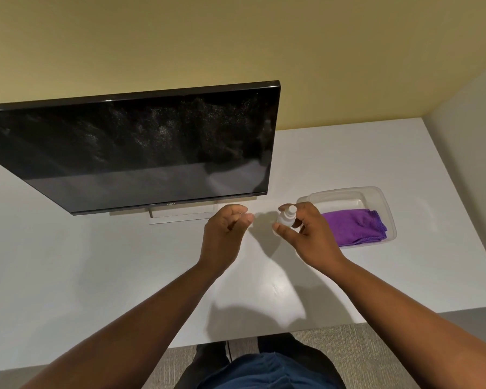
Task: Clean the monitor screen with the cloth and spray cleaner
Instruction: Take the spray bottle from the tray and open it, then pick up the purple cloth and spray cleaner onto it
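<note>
We have the white desk (348, 153) in front of us, and on it the monitor (141, 147) stands with its dark screen tilted toward us; a fine mist of droplets speckles the upper middle of the glass, so we judge the spraying step is done or nearly done. To the right of the monitor sits a clear plastic tray (387, 209) holding the folded purple cloth (357, 226), untouched and lying flat inside. Our right hand (306, 234) grips the small spray bottle (286, 217) just in front of the tray, thumb and fingers curled round its body with the white nozzle on top showing. Our left hand (225, 234) hovers near it, fingers curled in with thumb and forefinger pinched together; whether they hold a small clear cap we cannot tell. The next move, as we judge it, calls for setting the bottle down, then lifting the cloth from the tray and wiping the wet glass.
</note>
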Demonstrator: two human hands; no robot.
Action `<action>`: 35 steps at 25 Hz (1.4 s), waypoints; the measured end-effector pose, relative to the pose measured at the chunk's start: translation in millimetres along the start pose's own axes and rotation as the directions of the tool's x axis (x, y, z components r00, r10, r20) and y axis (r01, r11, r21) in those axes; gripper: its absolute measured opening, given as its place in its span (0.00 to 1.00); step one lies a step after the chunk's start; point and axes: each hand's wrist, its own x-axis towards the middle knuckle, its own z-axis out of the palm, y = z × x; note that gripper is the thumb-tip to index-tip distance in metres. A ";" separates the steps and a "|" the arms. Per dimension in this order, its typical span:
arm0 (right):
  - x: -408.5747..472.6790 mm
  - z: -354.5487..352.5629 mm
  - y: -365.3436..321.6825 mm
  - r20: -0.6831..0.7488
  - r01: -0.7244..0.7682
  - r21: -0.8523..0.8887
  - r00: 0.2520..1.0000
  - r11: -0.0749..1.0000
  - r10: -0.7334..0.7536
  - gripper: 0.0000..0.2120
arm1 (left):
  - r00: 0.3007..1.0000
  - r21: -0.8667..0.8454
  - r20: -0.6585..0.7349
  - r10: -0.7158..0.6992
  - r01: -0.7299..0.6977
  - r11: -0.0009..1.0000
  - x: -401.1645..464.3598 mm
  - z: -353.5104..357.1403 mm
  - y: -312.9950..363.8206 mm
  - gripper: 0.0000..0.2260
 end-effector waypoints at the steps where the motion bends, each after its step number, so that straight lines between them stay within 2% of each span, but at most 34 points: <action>1: 1.4 -2.3 4.5 -0.008 -0.010 -0.018 1.000 1.000 0.009 0.15 | 1.000 0.035 0.007 -0.012 0.012 0.999 2.3 1.4 -5.5 0.04; 7: 15.1 -12.1 27.3 0.039 -0.064 -0.109 0.997 0.992 0.068 0.15 | 0.992 0.201 0.100 -0.080 0.058 0.978 18.8 16.8 -29.5 0.02; 14: 41.2 -15.2 51.3 0.164 0.059 -0.264 0.986 0.963 -0.015 0.17 | 0.977 0.388 0.176 -0.122 0.045 0.920 50.9 47.4 -54.7 0.09; 19: 54.7 -14.3 62.9 0.218 0.114 -0.478 0.976 0.871 -0.007 0.14 | 0.973 0.479 0.196 -0.118 0.010 0.878 67.1 66.2 -70.4 0.11; 22: 63.0 -13.8 66.9 0.232 0.138 -0.458 0.972 0.878 -0.031 0.12 | 0.971 0.514 0.202 -0.127 0.005 0.858 72.8 73.2 -78.6 0.12; 25: 65.9 -9.8 69.9 0.241 0.204 -0.462 0.965 0.863 -0.099 0.17 | 0.974 0.528 0.186 -0.129 0.012 0.849 76.0 77.1 -82.7 0.12; 29: 66.5 -7.0 70.9 0.207 0.156 -0.426 0.976 0.891 -0.072 0.17 | 0.975 0.542 0.184 -0.124 0.004 0.841 78.6 79.8 -83.3 0.12; 35: 67.5 -9.6 71.3 0.217 0.168 -0.431 0.973 0.887 -0.079 0.15 | 0.964 0.586 0.251 -0.087 -0.080 0.806 81.9 84.9 -81.8 0.14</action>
